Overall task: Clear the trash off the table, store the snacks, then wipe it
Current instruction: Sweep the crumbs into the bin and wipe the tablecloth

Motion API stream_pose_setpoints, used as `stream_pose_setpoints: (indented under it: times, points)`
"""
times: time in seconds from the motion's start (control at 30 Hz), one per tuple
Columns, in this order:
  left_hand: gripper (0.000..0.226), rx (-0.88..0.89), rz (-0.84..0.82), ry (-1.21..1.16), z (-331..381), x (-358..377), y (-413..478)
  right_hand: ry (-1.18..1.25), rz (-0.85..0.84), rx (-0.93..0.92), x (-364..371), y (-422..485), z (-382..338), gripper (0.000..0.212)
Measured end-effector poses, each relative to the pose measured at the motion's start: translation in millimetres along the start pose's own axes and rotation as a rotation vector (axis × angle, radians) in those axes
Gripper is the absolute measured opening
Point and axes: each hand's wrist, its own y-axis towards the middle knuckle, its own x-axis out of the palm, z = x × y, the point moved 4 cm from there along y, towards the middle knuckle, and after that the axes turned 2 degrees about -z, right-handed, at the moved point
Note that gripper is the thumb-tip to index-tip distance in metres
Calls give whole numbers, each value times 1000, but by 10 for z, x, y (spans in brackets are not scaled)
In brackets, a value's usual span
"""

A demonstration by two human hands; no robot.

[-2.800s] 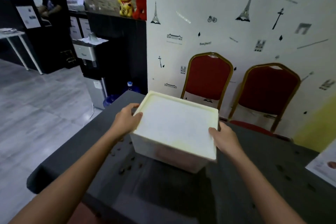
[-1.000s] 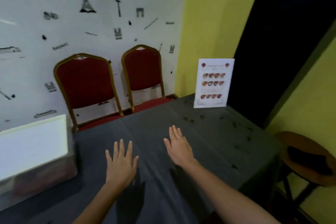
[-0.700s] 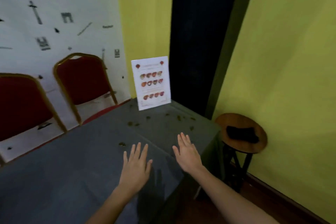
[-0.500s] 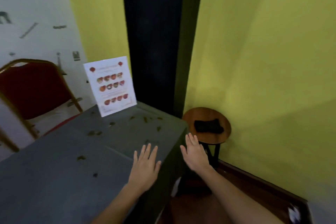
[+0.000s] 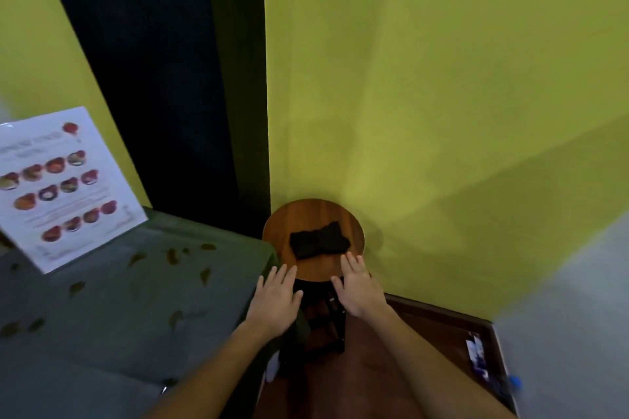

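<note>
Two hands reach forward, palms down, fingers straight and slightly spread, holding nothing. The left hand (image 5: 275, 303) hovers over the corner of the table (image 5: 119, 316), which is draped in smooth grey cloth and dotted with small, flat brown scraps (image 5: 204, 274). The right hand (image 5: 357, 286) is over the near rim of a round wooden stool (image 5: 306, 218), its fingertips just short of the crumpled black rag (image 5: 320, 240) lying on the seat. A glossy menu card (image 5: 64, 187) stands tilted on the table beside a matte yellow wall (image 5: 442, 78).

The table (image 5: 119, 316) and menu card (image 5: 64, 187) run off the left edge, the card's print blurred.
</note>
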Motion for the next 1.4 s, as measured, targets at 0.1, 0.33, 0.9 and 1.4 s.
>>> stream_pose_setpoints:
  times: [0.1, 0.33, 0.9, 1.4]
  points:
    - [55, -10, -2, -133, -18, -58, 511, 45, -104, 57, -16, 417, 77, 64]
    - [57, -238, -52, -469, -210, 147, 1617, 323, -164, 196, 23, 1432, 287, 66]
    - [34, -230, 188, -689, -255, -67, 1797, 1161, -185, 489, 166, 1578, 519, 38]
    - [23, -264, 599, -584, -493, -1017, -267, 336, -891, -673, -486, 764, -1557, 25]
